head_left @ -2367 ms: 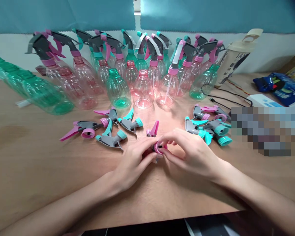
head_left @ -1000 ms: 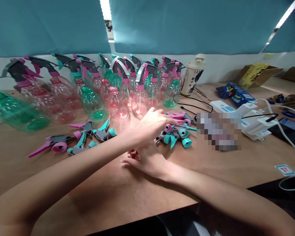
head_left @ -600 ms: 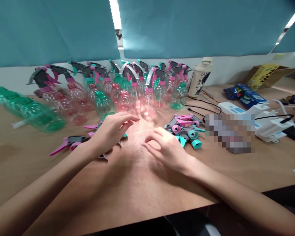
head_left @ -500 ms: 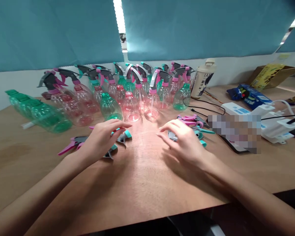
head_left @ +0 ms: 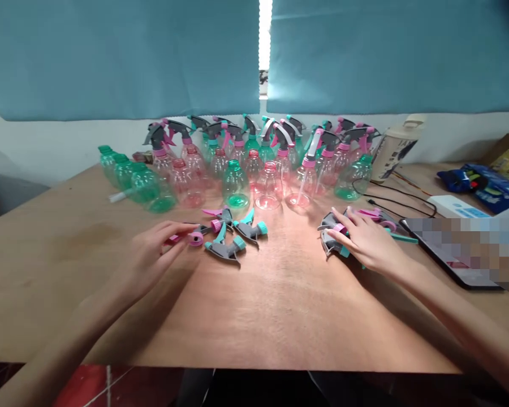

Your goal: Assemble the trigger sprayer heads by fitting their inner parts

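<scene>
My left hand [head_left: 156, 249] reaches over a grey and pink trigger spray head [head_left: 195, 238] lying on the table. Its fingers and thumb are apart on either side of the spray head, with no firm grip visible. Just right of it lie teal and grey spray heads [head_left: 227, 250] and another pink and grey one [head_left: 223, 217]. My right hand [head_left: 367, 240] is spread over a second group of spray heads [head_left: 333, 243], fingertips over or touching them. Part of that group is hidden under the palm. Neither hand visibly lifts anything.
Several clear pink bottles [head_left: 268, 189] and green bottles [head_left: 236, 189], some with spray heads fitted, stand at the back. Green bottles [head_left: 144, 183] line the left. On the right are a tumbler [head_left: 396, 150], a black cable [head_left: 390, 210], a blurred-out tablet-like device [head_left: 453, 254] and a blue packet [head_left: 492, 183].
My hands have moved apart, the left toward the left spray heads and the right onto the right group. The camera view has swung left. The spray heads appear to lie as before.
</scene>
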`<state>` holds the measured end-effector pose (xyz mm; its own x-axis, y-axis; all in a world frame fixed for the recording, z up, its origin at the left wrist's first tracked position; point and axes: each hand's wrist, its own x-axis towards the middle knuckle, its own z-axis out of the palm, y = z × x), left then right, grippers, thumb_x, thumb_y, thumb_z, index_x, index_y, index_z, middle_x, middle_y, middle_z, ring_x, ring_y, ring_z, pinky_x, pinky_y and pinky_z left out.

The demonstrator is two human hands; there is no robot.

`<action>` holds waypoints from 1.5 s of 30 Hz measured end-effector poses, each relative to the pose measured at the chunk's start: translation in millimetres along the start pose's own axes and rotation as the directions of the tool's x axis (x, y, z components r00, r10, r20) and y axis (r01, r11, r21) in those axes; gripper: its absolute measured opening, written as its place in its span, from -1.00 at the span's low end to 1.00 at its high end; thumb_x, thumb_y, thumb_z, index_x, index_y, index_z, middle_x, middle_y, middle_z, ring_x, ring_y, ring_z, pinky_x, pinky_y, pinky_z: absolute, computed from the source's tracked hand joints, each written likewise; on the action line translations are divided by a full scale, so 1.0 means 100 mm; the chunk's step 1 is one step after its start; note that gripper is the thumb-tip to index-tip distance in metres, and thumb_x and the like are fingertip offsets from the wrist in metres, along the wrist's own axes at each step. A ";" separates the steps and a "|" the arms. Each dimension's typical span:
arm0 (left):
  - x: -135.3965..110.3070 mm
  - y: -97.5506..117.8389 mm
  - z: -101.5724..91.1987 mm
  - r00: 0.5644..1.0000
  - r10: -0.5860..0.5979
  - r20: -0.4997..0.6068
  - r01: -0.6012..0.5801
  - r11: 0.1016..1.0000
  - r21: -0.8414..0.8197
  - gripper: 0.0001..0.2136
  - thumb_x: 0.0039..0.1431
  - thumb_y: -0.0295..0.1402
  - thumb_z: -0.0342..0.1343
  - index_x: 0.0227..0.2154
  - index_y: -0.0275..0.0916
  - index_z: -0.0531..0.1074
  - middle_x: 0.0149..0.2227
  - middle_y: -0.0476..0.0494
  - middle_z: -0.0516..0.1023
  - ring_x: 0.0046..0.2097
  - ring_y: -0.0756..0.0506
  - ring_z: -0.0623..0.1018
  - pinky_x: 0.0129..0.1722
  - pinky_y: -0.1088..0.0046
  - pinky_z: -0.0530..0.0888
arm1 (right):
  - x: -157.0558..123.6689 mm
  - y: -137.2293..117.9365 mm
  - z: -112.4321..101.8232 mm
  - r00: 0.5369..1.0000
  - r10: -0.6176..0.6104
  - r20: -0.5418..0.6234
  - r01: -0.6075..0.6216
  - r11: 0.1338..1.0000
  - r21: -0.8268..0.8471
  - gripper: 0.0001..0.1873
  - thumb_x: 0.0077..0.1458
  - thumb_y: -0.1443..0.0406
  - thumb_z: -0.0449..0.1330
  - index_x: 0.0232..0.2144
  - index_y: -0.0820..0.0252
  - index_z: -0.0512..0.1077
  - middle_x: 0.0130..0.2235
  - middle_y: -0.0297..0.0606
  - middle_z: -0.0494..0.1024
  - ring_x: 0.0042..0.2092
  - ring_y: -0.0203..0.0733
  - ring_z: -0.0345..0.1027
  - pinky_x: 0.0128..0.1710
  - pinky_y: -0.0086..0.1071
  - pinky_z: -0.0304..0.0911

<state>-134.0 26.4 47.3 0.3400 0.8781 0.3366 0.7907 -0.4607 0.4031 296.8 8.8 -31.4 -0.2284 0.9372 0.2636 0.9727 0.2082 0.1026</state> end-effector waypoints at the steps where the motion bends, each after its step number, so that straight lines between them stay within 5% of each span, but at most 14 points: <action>1: -0.04 -0.05 -0.01 1.000 -0.011 -0.006 0.010 1.000 -0.006 -0.70 0.21 -0.14 -0.05 -0.09 -0.08 0.44 -0.05 -0.11 0.52 -0.13 -0.20 0.52 -0.21 0.28 0.50 | 0.01 -0.01 0.00 0.998 -0.064 0.002 0.064 0.998 0.020 -0.50 0.27 0.17 -0.22 0.17 0.07 0.22 0.23 -0.01 0.21 0.20 0.26 0.09 -0.04 0.12 0.20; 3: -0.12 -0.13 -0.01 0.999 -0.027 -0.018 0.027 0.999 -0.023 -0.69 0.21 -0.15 -0.05 -0.09 -0.13 0.44 -0.05 -0.15 0.52 -0.12 -0.21 0.52 -0.22 0.29 0.50 | 0.03 -0.01 0.00 0.993 -0.119 -0.027 0.121 0.991 0.065 -0.54 0.25 0.21 -0.19 0.10 0.03 0.31 0.20 -0.05 0.27 0.17 0.26 0.14 -0.06 0.14 0.22; 9: -0.23 -0.43 -0.03 0.998 -0.037 -0.055 0.038 0.999 0.022 -0.70 0.26 -0.14 -0.09 -0.13 -0.13 0.46 -0.14 -0.15 0.52 -0.12 -0.19 0.51 -0.16 0.28 0.46 | 0.12 0.01 0.04 0.999 -0.012 -0.050 0.020 0.989 0.145 -0.45 0.26 0.04 -0.18 0.19 0.10 0.19 -0.03 0.05 0.48 0.06 0.30 0.31 -0.19 0.07 0.34; 14: -0.13 -0.55 -0.02 0.988 0.152 0.035 -0.155 0.982 0.104 -0.71 0.30 -0.22 -0.11 -0.07 -0.15 0.44 -0.03 -0.16 0.48 0.00 -0.18 0.43 0.00 0.22 0.36 | 0.17 -0.12 0.00 0.999 0.036 -0.003 -0.036 0.991 0.126 -0.37 0.18 -0.05 -0.05 0.14 0.21 0.28 0.04 0.18 0.42 0.08 0.38 0.27 -0.16 0.07 0.32; 18: 0.07 -0.43 0.06 0.908 0.389 0.157 -0.410 0.902 0.138 -0.73 0.30 -0.35 -0.13 -0.10 -0.24 0.45 0.00 -0.20 0.49 -0.04 -0.17 0.40 -0.10 0.30 0.37 | 0.23 -0.39 -0.12 0.998 0.012 -0.068 -0.003 0.991 0.130 -0.33 0.13 -0.09 -0.02 0.10 0.26 0.30 0.08 0.23 0.37 0.08 0.39 0.25 -0.10 0.16 0.25; 25: 0.36 -0.39 0.09 0.802 0.465 0.375 -0.561 0.801 0.209 -0.77 0.21 -0.50 -0.03 -0.16 -0.18 0.47 -0.03 -0.10 0.51 -0.12 -0.13 0.39 -0.16 0.36 0.31 | 0.32 -0.85 -0.35 0.998 -0.015 -0.057 0.027 0.974 0.223 -0.36 0.11 -0.11 -0.01 0.06 0.17 0.32 0.09 0.04 0.37 0.09 0.20 0.25 0.00 0.08 0.22; 29: 0.31 -0.38 -0.02 0.855 0.357 0.375 -0.477 0.826 0.301 -0.86 0.19 -0.45 0.00 -0.34 -0.28 0.47 -0.23 -0.19 0.54 -0.20 -0.15 0.41 -0.22 0.34 0.31 | 0.36 -0.93 -0.39 0.994 -0.076 -0.083 0.100 0.938 0.331 -0.51 0.12 -0.04 0.05 -0.05 0.11 0.40 0.08 -0.03 0.39 0.05 0.12 0.31 -0.02 0.03 0.25; 34: 0.02 -0.14 -0.25 0.956 0.239 0.168 -0.271 0.942 0.200 -0.87 0.08 -0.36 0.14 -0.29 -0.24 0.41 -0.27 -0.11 0.51 -0.19 -0.15 0.41 -0.20 0.34 0.34 | 0.34 -1.01 -0.44 0.944 -0.078 -0.319 0.245 0.814 0.527 -0.81 0.18 0.17 0.06 -0.24 0.06 0.42 -0.14 -0.16 0.54 -0.13 -0.04 0.45 -0.17 -0.16 0.34; 38: -0.18 0.28 -0.34 0.986 0.165 0.027 -0.164 0.986 -0.015 -0.81 0.01 -0.34 0.22 -0.28 -0.18 0.41 -0.28 -0.04 0.49 -0.25 -0.08 0.43 -0.26 0.41 0.36 | 0.29 -1.06 -0.36 0.934 0.020 -0.356 0.226 0.740 0.633 -0.88 0.16 0.23 0.09 -0.31 0.09 0.41 -0.32 -0.24 0.56 -0.30 -0.12 0.46 -0.29 -0.24 0.36; 45: -0.12 0.98 0.04 0.934 0.225 0.279 -0.087 0.897 -0.432 -0.73 -0.05 -0.45 0.31 -0.24 -0.17 0.47 -0.30 0.03 0.55 -0.31 -0.01 0.45 -0.36 0.51 0.34 | 0.10 -1.16 -0.16 0.962 -0.080 -0.260 0.252 0.622 0.741 -0.89 0.12 0.32 0.08 -0.28 0.16 0.38 -0.31 -0.21 0.56 -0.29 -0.14 0.47 -0.30 -0.25 0.40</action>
<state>-58.3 -28.8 79.3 0.6371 0.7522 0.1678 0.4599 -0.5458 0.7004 180.8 -10.0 -25.3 -0.3087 0.8123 0.4948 0.5782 0.5734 -0.5805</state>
